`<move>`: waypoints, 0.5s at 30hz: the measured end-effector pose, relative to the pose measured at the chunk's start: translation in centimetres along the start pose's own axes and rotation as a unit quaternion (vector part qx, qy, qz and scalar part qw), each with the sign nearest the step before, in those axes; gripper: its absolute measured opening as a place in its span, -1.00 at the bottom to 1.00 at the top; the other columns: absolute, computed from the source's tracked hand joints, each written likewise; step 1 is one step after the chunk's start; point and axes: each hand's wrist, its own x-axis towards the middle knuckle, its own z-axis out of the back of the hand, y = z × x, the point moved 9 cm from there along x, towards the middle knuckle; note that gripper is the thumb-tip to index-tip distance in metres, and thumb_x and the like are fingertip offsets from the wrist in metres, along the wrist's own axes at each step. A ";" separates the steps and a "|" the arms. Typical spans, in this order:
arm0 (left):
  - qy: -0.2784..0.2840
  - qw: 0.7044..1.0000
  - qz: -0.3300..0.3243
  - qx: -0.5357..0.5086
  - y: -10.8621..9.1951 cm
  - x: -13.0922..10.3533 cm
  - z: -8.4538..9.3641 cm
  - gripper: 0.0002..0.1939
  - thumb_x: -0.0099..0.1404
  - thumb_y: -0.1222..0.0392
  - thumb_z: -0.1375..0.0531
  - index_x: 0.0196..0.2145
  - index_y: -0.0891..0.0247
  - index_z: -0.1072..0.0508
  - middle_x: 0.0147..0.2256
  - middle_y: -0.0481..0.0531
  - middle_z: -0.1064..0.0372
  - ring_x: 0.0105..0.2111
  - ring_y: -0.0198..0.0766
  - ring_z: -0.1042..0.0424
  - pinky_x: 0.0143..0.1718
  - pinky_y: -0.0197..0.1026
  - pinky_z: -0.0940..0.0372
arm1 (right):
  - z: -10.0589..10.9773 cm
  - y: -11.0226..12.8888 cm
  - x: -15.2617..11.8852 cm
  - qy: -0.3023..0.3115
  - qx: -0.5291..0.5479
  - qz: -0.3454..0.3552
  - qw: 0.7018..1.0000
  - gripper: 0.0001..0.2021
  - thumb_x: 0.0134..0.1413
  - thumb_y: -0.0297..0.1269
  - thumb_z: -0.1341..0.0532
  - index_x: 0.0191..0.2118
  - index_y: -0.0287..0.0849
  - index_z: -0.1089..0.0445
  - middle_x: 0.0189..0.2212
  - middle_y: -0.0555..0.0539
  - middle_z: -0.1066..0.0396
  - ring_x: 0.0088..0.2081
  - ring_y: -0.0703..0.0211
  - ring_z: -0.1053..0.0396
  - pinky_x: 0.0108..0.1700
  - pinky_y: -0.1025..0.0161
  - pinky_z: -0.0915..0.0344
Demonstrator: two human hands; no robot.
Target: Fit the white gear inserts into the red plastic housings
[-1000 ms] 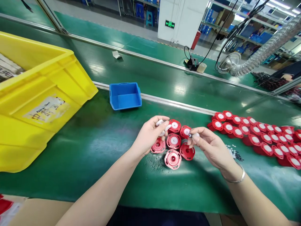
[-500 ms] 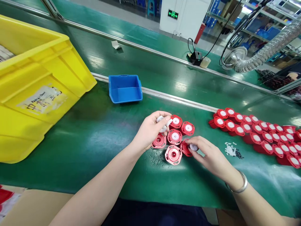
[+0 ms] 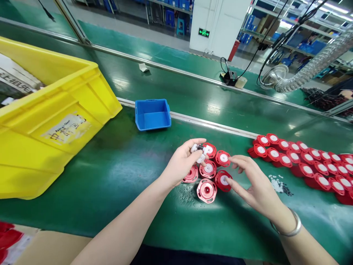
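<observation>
Several small white gears (image 3: 201, 158), one with a dark shaft, are gripped in the fingers of my left hand (image 3: 180, 162). That hand is above a cluster of red round housings and partly covers one of them. My right hand (image 3: 252, 182) has its thumb and fingers apart, with the thumb tip at the white gear seated in a red housing (image 3: 223, 183). Other housings with a white gear inside, such as the middle one (image 3: 208, 169), sit beside it. The front red housing (image 3: 206, 191) shows a bare hollow centre, as does the left one (image 3: 191, 175).
A large yellow crate (image 3: 82, 99) stands at the left, near a blue bin (image 3: 153, 123). Rows of red housings with white tops (image 3: 306, 168) line the right side. Small white and black bits (image 3: 280, 185) lie before them. A metal rail (image 3: 215, 126) crosses the green bench.
My right hand has let go of a white gear, which now sits in the right-hand red housing, and its fingers have spread. The view has shifted slightly.
</observation>
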 end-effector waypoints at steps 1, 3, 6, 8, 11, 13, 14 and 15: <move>0.007 1.000 -0.011 0.011 -0.1 -0.1 -0.3 -0.60 0.27 0.24 -0.23 0.07 0.30 -0.39 -0.29 -0.02 -0.45 -0.41 -0.34 -0.46 -0.27 -0.25 -0.39 | -0.1 -0.1 0.4 -0.011 0.061 -0.026 0.998 -0.53 0.34 -0.26 -0.23 0.28 -0.02 -0.16 0.05 -0.20 -0.34 0.00 0.03 -0.40 0.04 0.04 -0.44; 0.023 0.999 -0.027 0.027 -0.3 -0.4 -0.9 -0.57 0.26 0.22 -0.27 0.08 0.26 -0.38 -0.20 0.01 -0.45 -0.31 -0.31 -0.49 -0.20 -0.24 -0.41 | -1.2 -0.2 1.3 -0.010 0.204 -0.064 0.977 -0.51 0.37 -0.21 -0.20 0.31 0.04 -0.08 0.01 -0.16 -0.38 -0.09 0.10 -0.45 -0.07 0.12 -0.50; 0.070 0.996 -0.046 0.039 -0.3 -0.8 -2.0 -0.55 0.28 0.20 -0.28 0.10 0.22 -0.34 -0.07 0.08 -0.45 -0.14 -0.23 -0.50 -0.09 -0.20 -0.41 | -3.3 -0.3 2.6 -0.001 0.336 -0.092 0.937 -0.54 0.36 -0.14 -0.21 0.28 0.05 -0.11 0.06 -0.15 -0.39 -0.04 0.10 -0.47 -0.05 0.13 -0.52; 0.098 0.992 -0.057 0.053 -0.3 -1.0 -2.4 -0.56 0.29 0.20 -0.28 0.10 0.21 -0.34 -0.03 0.11 -0.44 -0.08 -0.18 -0.50 -0.06 -0.17 -0.40 | -3.9 -0.9 3.2 -0.016 0.339 -0.104 0.935 -0.63 0.32 -0.12 -0.25 0.17 0.00 -0.27 0.04 -0.14 -0.41 -0.02 0.08 -0.47 0.00 0.11 -0.50; 0.106 0.990 -0.048 0.084 -0.2 -0.9 -2.2 -0.60 0.28 0.20 -0.29 0.07 0.23 -0.39 -0.03 0.13 -0.46 -0.08 -0.15 -0.51 -0.05 -0.13 -0.40 | -4.1 -1.8 3.5 -0.036 0.309 -0.108 0.944 -0.75 0.29 -0.15 -0.29 0.03 -0.02 -0.41 -0.09 -0.10 -0.45 -0.10 0.09 -0.49 -0.02 0.12 -0.49; 0.105 0.991 -0.032 0.081 -0.1 -0.7 -1.9 -0.63 0.28 0.21 -0.29 0.03 0.25 -0.42 -0.02 0.14 -0.48 -0.08 -0.15 -0.51 -0.04 -0.13 -0.40 | -3.8 -2.0 3.5 -0.048 0.294 -0.102 0.949 -0.78 0.28 -0.18 -0.30 0.02 0.00 -0.43 -0.12 -0.08 -0.45 -0.15 0.12 -0.48 -0.06 0.14 -0.48; 0.101 0.992 -0.029 0.072 -0.3 -0.6 -1.7 -0.66 0.27 0.22 -0.30 0.01 0.26 -0.43 -0.03 0.13 -0.49 -0.08 -0.17 -0.52 -0.04 -0.15 -0.40 | -3.4 -2.0 3.5 -0.061 0.290 -0.100 0.950 -0.78 0.29 -0.20 -0.30 0.01 0.00 -0.43 -0.13 -0.07 -0.44 -0.18 0.14 -0.47 -0.08 0.16 -0.47; 0.093 0.993 -0.030 0.059 -0.4 -0.5 -1.5 -0.68 0.27 0.24 -0.30 -0.02 0.27 -0.44 -0.05 0.12 -0.51 -0.11 -0.20 -0.52 -0.07 -0.18 -0.41 | -2.9 -2.1 3.5 -0.078 0.292 -0.098 0.948 -0.80 0.29 -0.22 -0.29 0.01 0.00 -0.42 -0.14 -0.07 -0.43 -0.19 0.16 -0.46 -0.10 0.18 -0.47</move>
